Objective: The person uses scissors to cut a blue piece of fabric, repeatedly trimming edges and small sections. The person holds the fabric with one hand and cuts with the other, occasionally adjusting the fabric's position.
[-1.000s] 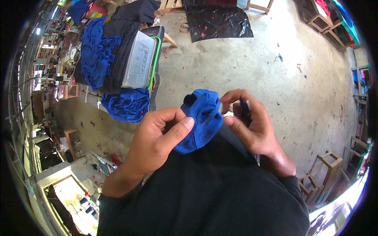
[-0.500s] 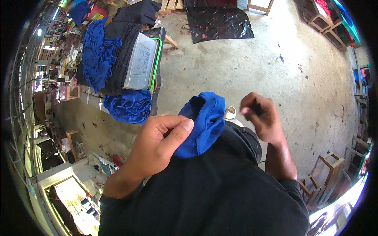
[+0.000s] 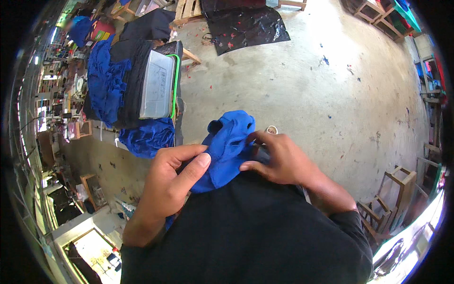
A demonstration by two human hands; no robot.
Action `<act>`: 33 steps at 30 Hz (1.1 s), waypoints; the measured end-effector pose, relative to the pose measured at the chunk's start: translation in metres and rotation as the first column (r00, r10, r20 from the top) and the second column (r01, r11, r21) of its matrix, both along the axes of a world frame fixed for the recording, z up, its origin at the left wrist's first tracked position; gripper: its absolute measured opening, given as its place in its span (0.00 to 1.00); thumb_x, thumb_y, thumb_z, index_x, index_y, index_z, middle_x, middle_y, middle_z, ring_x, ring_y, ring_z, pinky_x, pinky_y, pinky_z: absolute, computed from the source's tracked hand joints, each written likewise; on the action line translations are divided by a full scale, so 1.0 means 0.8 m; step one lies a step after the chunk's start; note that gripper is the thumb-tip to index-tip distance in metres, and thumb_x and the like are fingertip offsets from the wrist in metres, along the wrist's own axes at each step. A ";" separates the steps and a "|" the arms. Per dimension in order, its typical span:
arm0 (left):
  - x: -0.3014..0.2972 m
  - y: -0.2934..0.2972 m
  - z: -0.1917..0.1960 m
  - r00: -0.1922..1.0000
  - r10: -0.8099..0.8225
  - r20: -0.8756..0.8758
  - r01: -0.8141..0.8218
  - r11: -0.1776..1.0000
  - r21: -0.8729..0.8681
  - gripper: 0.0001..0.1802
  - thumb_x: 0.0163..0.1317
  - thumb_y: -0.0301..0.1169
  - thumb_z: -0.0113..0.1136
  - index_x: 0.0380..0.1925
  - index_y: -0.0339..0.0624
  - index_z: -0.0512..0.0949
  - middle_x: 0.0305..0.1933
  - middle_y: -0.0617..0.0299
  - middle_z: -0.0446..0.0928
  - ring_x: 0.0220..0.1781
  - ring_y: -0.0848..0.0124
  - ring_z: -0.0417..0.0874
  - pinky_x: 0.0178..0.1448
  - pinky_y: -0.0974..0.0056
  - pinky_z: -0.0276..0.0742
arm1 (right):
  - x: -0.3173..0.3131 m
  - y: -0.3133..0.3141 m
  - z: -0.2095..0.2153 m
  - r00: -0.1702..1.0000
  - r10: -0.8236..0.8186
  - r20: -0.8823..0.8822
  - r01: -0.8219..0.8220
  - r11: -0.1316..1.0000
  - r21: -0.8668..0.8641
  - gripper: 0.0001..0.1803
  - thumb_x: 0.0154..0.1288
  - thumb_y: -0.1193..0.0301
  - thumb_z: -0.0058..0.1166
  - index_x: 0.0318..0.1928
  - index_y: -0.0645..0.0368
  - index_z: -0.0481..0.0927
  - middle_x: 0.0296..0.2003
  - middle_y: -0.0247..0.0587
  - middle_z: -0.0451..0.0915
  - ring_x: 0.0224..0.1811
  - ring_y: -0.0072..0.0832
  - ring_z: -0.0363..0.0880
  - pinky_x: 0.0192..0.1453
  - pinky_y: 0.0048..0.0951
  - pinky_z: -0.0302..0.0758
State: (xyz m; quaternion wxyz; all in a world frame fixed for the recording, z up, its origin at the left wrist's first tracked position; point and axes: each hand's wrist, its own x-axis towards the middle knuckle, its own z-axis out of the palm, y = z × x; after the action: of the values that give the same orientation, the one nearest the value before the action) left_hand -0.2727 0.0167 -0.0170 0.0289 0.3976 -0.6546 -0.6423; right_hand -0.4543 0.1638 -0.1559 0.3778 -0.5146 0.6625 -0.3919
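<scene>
A crumpled blue cloth piece (image 3: pixel 227 151) hangs in front of my black shirt, with a dark opening in its folds near the top. My left hand (image 3: pixel 172 177) pinches its left edge between thumb and bent forefinger. At the cloth's right side is my right hand (image 3: pixel 279 161), its thumb and forefinger apart in a curve. The forefinger's tip meets the cloth's edge, but no grip on it shows. My right hand's other fingers are partly hidden behind the thumb and palm.
On the left, a table bears blue fabric (image 3: pixel 104 85), a black cloth stack (image 3: pixel 135 75) and a translucent plastic box (image 3: pixel 158 87) with a green rim. A black plastic sheet (image 3: pixel 246 28) lies on the concrete floor ahead. Wooden frames (image 3: pixel 395 194) stand at the right.
My right hand has come left and down to the cloth, its fingers now spread. The left hand has shifted slightly left with the cloth, whose folds have changed. The whole view has shifted a little.
</scene>
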 end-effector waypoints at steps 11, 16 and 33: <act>0.017 -0.010 -0.002 1.000 0.015 -0.021 -0.015 1.000 -0.010 0.15 0.72 0.32 0.57 0.41 0.27 0.84 0.33 0.67 0.82 0.37 0.83 0.77 0.41 0.73 0.72 | -0.249 0.123 -0.134 0.564 -0.739 -0.368 0.824 0.481 0.298 0.12 0.69 0.70 0.59 0.51 0.58 0.80 0.38 0.33 0.80 0.41 0.24 0.77 0.47 0.28 0.74; 0.021 -0.011 -0.005 1.000 -0.002 -0.020 0.002 1.000 0.000 0.15 0.73 0.32 0.57 0.43 0.27 0.84 0.34 0.67 0.83 0.37 0.83 0.77 0.41 0.74 0.72 | -0.157 0.071 -0.072 0.705 -0.550 -0.447 0.574 0.813 -0.096 0.28 0.57 0.74 0.72 0.59 0.54 0.79 0.58 0.47 0.80 0.64 0.41 0.77 0.68 0.37 0.74; 0.015 0.001 -0.004 0.995 -0.088 0.037 0.092 0.989 -0.115 0.15 0.66 0.32 0.64 0.42 0.27 0.82 0.29 0.62 0.80 0.34 0.81 0.75 0.38 0.71 0.70 | -0.098 0.010 0.005 0.702 -0.682 -0.203 0.691 0.722 -0.039 0.17 0.64 0.85 0.60 0.52 0.59 0.77 0.42 0.43 0.80 0.47 0.30 0.79 0.53 0.30 0.75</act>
State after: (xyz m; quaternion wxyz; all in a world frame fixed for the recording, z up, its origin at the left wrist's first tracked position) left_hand -0.2610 0.0174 -0.0204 0.0126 0.3753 -0.7087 -0.5972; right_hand -0.5331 0.1721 -0.1522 0.1454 -0.2603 0.8491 -0.4361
